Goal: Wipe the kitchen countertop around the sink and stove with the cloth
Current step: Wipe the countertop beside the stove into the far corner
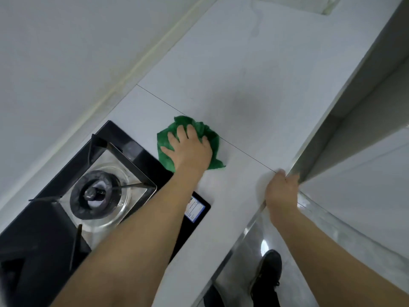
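Note:
A green cloth point(208, 131) lies bunched on the pale countertop point(232, 74) just right of the black stove point(44, 229). My left hand point(188, 149) presses flat on the cloth with fingers spread and straight. My right hand point(282, 191) grips the countertop's front edge, fingers curled over the rim. The sink is not in view.
The stove's burner point(97, 193) sits under a black pan support. A blue and white label point(194, 208) is stuck on the stove's right front corner. A thin seam point(159, 98) crosses the counter. A wall runs behind. Below the edge are a shiny floor and a dark shoe point(269, 273).

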The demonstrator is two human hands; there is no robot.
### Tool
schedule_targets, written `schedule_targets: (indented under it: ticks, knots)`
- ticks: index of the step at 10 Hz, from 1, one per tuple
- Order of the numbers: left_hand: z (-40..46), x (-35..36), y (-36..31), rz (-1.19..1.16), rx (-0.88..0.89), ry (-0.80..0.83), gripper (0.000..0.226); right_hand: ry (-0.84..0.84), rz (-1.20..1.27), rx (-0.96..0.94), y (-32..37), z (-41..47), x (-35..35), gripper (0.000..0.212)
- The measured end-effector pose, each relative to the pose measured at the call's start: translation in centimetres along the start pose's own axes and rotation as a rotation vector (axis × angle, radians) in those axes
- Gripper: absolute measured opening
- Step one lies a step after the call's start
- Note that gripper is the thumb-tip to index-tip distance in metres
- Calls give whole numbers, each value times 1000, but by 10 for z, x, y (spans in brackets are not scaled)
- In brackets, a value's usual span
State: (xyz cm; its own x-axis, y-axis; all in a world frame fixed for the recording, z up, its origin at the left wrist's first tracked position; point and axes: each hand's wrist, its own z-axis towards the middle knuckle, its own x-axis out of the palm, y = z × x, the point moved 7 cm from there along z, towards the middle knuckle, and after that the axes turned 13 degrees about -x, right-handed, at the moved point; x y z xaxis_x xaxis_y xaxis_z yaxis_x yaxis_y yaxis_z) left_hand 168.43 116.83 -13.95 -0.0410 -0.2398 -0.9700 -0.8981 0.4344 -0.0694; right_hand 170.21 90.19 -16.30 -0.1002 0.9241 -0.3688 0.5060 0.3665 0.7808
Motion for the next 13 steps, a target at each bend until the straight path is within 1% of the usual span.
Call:
schedule_targets:
  ticks: [1, 2, 3, 4, 5, 6, 7, 8, 9, 10, 11, 12, 13]
  knots:
    - [-99, 25, -29, 25, 267, -64, 60, 148, 150, 85, -4, 3, 12, 43]
    - [-118, 24, -31, 33, 603, -98, 60, 206, 63, 41, -3, 4, 7, 41]
    - [-64, 12, -8, 100, 430, -26, 61, 282, -17, 77, 2, 8, 0, 18]
    - [-45, 11, 7, -55, -70, -93, 57, 375, -2, 141, 3, 15, -5, 28]
    - [-107, 21, -30, -37, 11, -94, 51, 428, -90, 171, 4, 23, -17, 19]
    - [-178, 34, -51, -66, 466, -129, 50, 470, -132, 201, 13, 24, -25, 14]
    - [-105, 18, -22, 26, 362, -111, 55, 517, -193, 211, 22, 21, -20, 22]
    - [-41, -10, 16, -5, -67, -120, 52, 505, -232, 231, 21, 21, -18, 26]
    - [-46, -8, -8, -8, -149, -64, 51, 525, -328, 179, 24, 27, -20, 28]
    - [-113, 14, -63, 16, 94, -36, 51, 623, -538, 110, 37, 35, -21, 32]
    - [-145, 27, -80, 11, 274, -13, 48, 779, -893, -65, 53, 34, -17, 19]
    - [-126, 20, -58, 47, 142, -2, 46, 742, -1220, -456, 77, 37, -17, 26]
    - [-124, 15, -19, -32, -233, -26, 41, 622, -1469, -875, 105, 31, -12, 14]
